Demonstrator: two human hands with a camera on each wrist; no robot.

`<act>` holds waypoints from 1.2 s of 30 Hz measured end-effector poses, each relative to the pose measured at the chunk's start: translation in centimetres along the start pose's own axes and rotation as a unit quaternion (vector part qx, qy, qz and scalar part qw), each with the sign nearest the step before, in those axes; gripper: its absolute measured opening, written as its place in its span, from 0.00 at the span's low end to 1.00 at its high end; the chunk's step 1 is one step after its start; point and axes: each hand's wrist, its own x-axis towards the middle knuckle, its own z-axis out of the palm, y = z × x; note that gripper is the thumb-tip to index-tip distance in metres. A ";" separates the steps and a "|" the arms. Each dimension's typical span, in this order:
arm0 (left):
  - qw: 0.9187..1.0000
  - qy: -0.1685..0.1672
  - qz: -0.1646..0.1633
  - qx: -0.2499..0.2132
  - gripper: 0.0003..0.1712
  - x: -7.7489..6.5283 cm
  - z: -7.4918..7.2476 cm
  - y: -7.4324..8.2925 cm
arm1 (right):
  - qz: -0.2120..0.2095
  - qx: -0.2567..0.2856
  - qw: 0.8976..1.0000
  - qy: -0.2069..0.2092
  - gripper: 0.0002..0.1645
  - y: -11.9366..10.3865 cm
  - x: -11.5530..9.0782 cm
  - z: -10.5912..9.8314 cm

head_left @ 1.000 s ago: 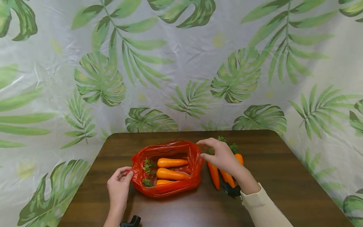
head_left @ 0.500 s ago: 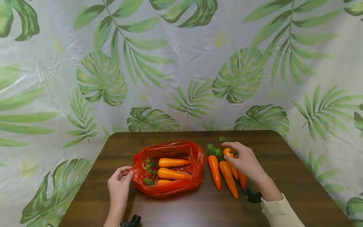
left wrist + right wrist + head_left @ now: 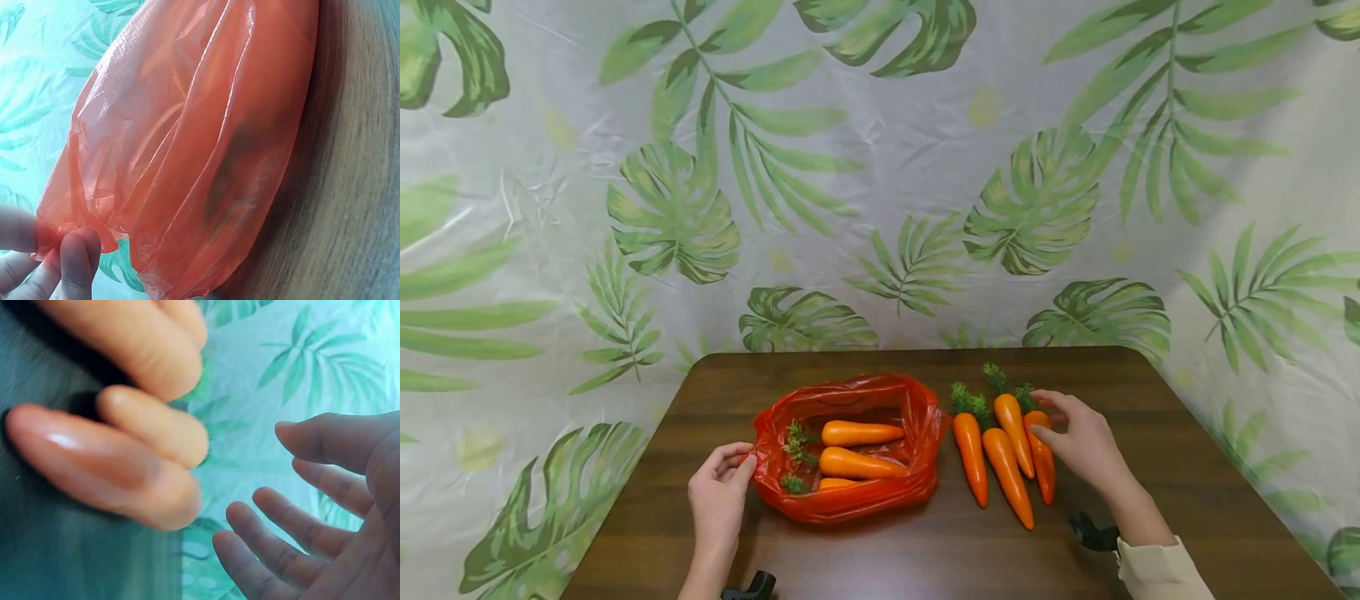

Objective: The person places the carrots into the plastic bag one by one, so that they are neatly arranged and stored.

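A red plastic bag (image 3: 850,505) lies with its mouth spread, and three orange carrots (image 3: 859,462) with green tops show inside. At the bag's left edge my left hand (image 3: 717,496) pinches the gathered film between thumb and fingers; the left wrist view shows the bunched red film (image 3: 78,215) at the thumb tip. My right hand (image 3: 1086,442) is over the upper end of the rightmost loose carrot (image 3: 1042,471), beside its green top. In the right wrist view its fingers (image 3: 300,531) are spread and relaxed, apart from the carrots, with nothing held.
Several carrots (image 3: 970,458) lie on the dark wooden table (image 3: 880,558) right of the bag, tops pointing away. A leaf-patterned sheet (image 3: 910,167) hangs behind the table's far edge. Black camera mounts sit at the left wrist (image 3: 751,586) and right wrist (image 3: 1093,533).
My right hand has left the bag's right edge and moved right across the loose carrots to the rightmost one. My left hand keeps its pinch on the bag.
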 end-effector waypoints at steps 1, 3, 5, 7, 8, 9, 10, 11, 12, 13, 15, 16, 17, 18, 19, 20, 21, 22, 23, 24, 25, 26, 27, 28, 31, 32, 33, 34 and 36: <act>1.000 0.000 0.000 -0.001 0.09 0.0 0.0 0.0 | 0.002 -0.001 1.000 -0.001 0.32 0.2 0.0 0.0; 1.000 -0.002 -0.001 -0.003 0.09 0.0 0.0 -0.1 | 0.007 -0.002 1.000 0.000 0.32 0.7 -0.1 0.2; 1.000 -0.004 -0.002 -0.004 0.09 0.0 0.0 -0.1 | 0.012 -0.003 1.000 -0.001 0.32 1.2 -0.1 0.4; 1.000 -0.006 -0.002 -0.004 0.09 0.0 0.0 0.0 | 0.017 -0.007 1.000 -0.002 0.32 1.8 -0.1 0.8; 1.000 -0.006 -0.003 -0.004 0.09 0.1 0.0 0.0 | 0.019 -0.009 1.000 -0.002 0.33 2.1 -0.1 0.9; 1.000 -0.006 -0.003 -0.003 0.09 0.1 0.0 0.0 | 0.021 -0.011 1.000 -0.003 0.33 2.3 -0.2 1.1; 1.000 -0.006 -0.003 -0.003 0.09 0.1 0.0 0.0 | 0.024 -0.014 1.000 -0.003 0.33 2.6 -0.2 1.3; 1.000 -0.006 -0.004 -0.001 0.09 0.1 0.0 0.0 | 0.026 -0.018 1.000 -0.002 0.33 2.9 -0.2 1.5; 1.000 -0.005 -0.003 0.000 0.09 0.1 0.0 0.0 | 0.027 -0.021 0.999 -0.002 0.33 3.1 -0.2 1.7; 1.000 -0.005 -0.003 0.000 0.09 0.1 0.0 0.0 | 0.028 -0.024 0.999 -0.001 0.33 3.3 -0.3 1.8; 1.000 -0.003 -0.001 0.002 0.09 0.1 0.0 0.0 | 0.030 -0.030 0.999 0.000 0.34 3.6 -0.3 2.1; 1.000 -0.002 0.000 0.002 0.09 0.1 -0.1 -0.1 | 0.030 -0.033 0.999 0.000 0.34 3.8 -0.3 2.2; 1.000 -0.001 0.000 0.004 0.08 0.1 -0.1 -0.1 | 0.031 -0.036 0.999 0.000 0.34 3.9 -0.3 2.3; 1.000 -0.001 0.001 0.004 0.08 0.1 -0.1 -0.1 | 0.031 -0.038 0.999 -0.001 0.34 3.9 -0.3 2.4; 1.000 0.000 0.000 0.006 0.08 0.1 -0.1 -0.1 | 0.033 -0.038 0.999 -0.002 0.34 4.0 -0.3 2.5; 1.000 0.001 0.000 0.008 0.09 0.1 -0.1 -0.1 | 0.034 -0.036 0.999 -0.005 0.35 4.0 -0.3 2.6; 1.000 0.001 -0.001 0.009 0.09 0.1 -0.1 -0.1 | 0.036 -0.034 0.999 -0.007 0.35 4.0 -0.3 2.6; 1.000 0.000 -0.002 0.011 0.09 0.0 -0.1 -0.1 | 0.038 -0.031 0.999 -0.009 0.35 4.0 -0.3 2.6; 1.000 -0.001 -0.003 0.012 0.09 0.0 -0.1 -0.1 | 0.040 -0.027 0.999 -0.012 0.35 4.0 -0.3 2.6; 1.000 -0.002 -0.004 0.013 0.09 -0.1 -0.1 -0.1 | 0.043 -0.024 0.999 -0.016 0.36 4.1 -0.3 2.7; 1.000 -0.003 -0.005 0.014 0.09 -0.1 -0.1 -0.1 | 0.046 -0.023 0.999 -0.019 0.36 4.1 -0.3 2.7; 1.000 -0.004 -0.005 0.013 0.09 -0.1 -0.1 -0.1 | 0.048 -0.025 0.998 -0.022 0.37 4.2 -0.3 2.8; 1.000 -0.005 -0.005 0.013 0.09 -0.1 -0.1 -0.1 | 0.050 -0.029 0.998 -0.024 0.37 4.2 -0.4 2.8; 1.000 -0.006 -0.005 0.012 0.09 -0.2 -0.1 -0.1 | 0.051 -0.031 0.998 -0.025 0.37 4.3 -0.4 2.8; 1.000 -0.009 -0.004 0.012 0.09 -0.2 -0.1 -0.1 | 0.058 -0.039 0.997 -0.030 0.38 4.4 -0.5 2.9; 1.000 -0.009 -0.004 0.012 0.09 -0.2 -0.2 0.0 | 0.061 -0.040 0.997 -0.031 0.39 4.4 -0.5 2.9; 1.000 -0.010 -0.004 0.013 0.09 -0.2 -0.2 0.0 | 0.066 -0.039 0.996 -0.034 0.39 4.4 -0.5 2.9; 1.000 -0.009 -0.004 0.014 0.09 -0.1 -0.2 0.0 | 0.071 -0.038 0.996 -0.038 0.40 4.4 -0.5 2.9; 1.000 -0.009 -0.002 0.016 0.09 -0.1 -0.2 0.1 | 0.085 -0.038 0.995 -0.045 0.41 4.5 -0.5 2.9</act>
